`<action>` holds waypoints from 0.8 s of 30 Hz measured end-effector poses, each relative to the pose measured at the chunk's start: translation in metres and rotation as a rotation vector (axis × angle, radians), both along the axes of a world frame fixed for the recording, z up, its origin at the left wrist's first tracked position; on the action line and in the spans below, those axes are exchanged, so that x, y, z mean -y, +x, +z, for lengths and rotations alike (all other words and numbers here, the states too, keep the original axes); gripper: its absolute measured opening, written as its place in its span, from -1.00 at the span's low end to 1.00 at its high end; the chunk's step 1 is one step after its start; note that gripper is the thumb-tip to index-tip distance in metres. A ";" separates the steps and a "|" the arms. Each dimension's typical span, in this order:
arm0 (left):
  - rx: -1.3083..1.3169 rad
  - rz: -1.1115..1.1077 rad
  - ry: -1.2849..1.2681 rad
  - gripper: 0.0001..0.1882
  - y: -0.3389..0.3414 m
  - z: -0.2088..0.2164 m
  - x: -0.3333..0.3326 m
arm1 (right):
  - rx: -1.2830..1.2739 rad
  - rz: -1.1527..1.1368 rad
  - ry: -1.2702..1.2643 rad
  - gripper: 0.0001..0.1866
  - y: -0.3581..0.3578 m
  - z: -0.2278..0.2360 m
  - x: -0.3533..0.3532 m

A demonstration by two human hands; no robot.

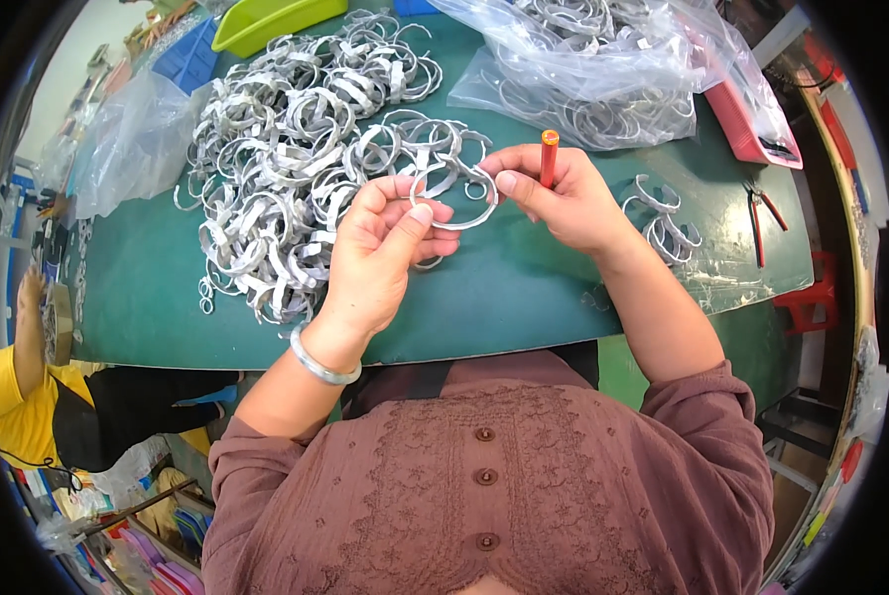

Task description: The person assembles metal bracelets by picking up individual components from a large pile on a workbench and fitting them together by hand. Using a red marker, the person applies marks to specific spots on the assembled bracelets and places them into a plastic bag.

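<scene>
My left hand (pixel 370 260) pinches a thin silver-grey bangle (pixel 461 226) between thumb and fingers, above the green tabletop. On the bangle's right side, my right hand (pixel 575 203) has its thumb and forefinger closed at the rim. A red stick-like tool with an orange end (pixel 550 164) stands up out of that same hand, gripped in its fingers; its lower end is hidden. Just beyond and to the left lies a big heap of grey metal bangles (pixel 286 149), many of them open cuffs.
A clear plastic bag of bangles (pixel 603 104) lies at the back right, beside a pink tray (pixel 737 124). Red-handled pliers (pixel 759 228) and a few loose cuffs (pixel 673 238) rest at right. A lime-green bin (pixel 276 25) stands behind the heap. Someone in yellow (pixel 8 397) is at far left.
</scene>
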State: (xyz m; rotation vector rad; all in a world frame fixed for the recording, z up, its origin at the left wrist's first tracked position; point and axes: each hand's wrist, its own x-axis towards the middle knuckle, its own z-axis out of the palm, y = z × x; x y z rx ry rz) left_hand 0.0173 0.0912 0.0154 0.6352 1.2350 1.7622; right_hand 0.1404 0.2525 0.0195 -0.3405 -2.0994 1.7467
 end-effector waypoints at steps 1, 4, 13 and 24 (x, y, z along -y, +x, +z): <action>0.008 -0.004 0.001 -0.83 0.000 0.000 0.000 | 0.000 0.005 -0.005 -0.79 0.001 0.000 0.000; 0.045 -0.013 -0.012 -0.83 -0.002 -0.001 0.000 | 0.007 0.007 0.003 -0.78 0.001 0.000 -0.001; 0.112 -0.019 -0.037 -0.79 -0.003 0.001 -0.001 | 0.004 -0.004 0.032 -0.77 0.000 -0.005 -0.002; 0.131 -0.052 0.024 -0.71 -0.004 -0.001 0.001 | 0.040 0.000 0.027 -0.73 0.002 0.001 0.000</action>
